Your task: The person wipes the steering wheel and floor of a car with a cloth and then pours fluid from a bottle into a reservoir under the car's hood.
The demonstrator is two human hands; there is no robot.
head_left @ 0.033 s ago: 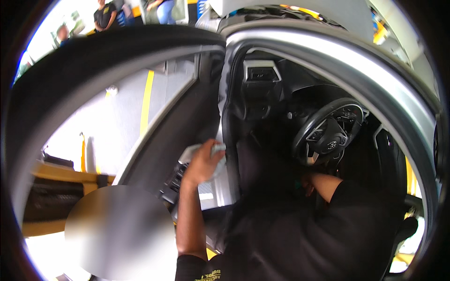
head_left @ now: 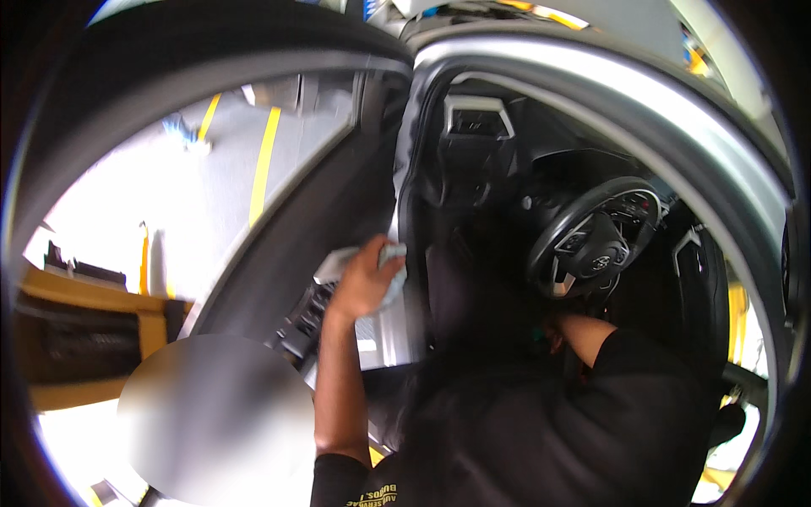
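At open car door (head_left: 338,211) | left hand (head_left: 363,283) grips crumpled pale cloth (head_left: 390,270)

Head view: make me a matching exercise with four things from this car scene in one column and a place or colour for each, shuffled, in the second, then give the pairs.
Things:
1. cloth
2. steering wheel
3. floor stripe
4. left hand

Places or colours:
A. yellow, seen through the door window
B. pale, bunched under the hand
C. pressed on the cloth at the open door's inner panel
D. dark, on the right inside the car

Pairs: 1-B, 2-D, 3-A, 4-C
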